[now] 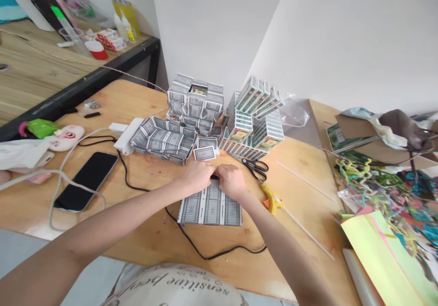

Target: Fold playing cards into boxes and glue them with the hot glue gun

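A flat panel of joined grey-backed playing cards (212,210) lies on the wooden table in front of me. Both hands are at its far edge, close together. My left hand (198,176) has its fingers curled and pressed together there. My right hand (231,180) is closed beside it, gripping at the same edge. A small dark piece shows between the hands, too hidden to name. Just beyond them lie loose cards (204,153). An open tray built of cards (164,139) stands at the back left, with a larger card-covered structure (195,100) behind it.
Stacked card boxes (256,118) stand at the back right. Scissors (255,166) and a yellow glue gun (272,200) with clear sticks lie right of my hands. A phone (87,180), a power strip (128,137) and cables are at the left. Craft scraps (390,182) fill the far right.
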Demonstrator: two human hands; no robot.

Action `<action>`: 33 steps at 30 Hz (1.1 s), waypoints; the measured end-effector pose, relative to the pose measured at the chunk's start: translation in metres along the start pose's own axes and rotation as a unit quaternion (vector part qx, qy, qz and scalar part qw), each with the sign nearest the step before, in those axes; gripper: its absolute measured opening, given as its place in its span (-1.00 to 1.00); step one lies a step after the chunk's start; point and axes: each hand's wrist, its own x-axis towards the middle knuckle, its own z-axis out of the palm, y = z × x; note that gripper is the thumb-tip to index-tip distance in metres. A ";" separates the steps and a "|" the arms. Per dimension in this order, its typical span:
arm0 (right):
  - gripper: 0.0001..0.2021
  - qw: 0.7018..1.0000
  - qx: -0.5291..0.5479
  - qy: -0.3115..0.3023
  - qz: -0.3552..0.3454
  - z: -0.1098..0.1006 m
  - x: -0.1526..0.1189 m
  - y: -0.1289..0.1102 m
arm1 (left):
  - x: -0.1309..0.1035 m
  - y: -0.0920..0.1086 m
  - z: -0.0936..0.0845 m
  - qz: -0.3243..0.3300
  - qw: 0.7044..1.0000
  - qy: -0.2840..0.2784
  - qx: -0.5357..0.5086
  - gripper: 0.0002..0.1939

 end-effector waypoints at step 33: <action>-0.80 0.999 0.016 0.009 0.041 -0.008 0.005 -0.003 | -0.001 -0.003 0.007 -0.023 0.998 0.046 -0.030 -0.79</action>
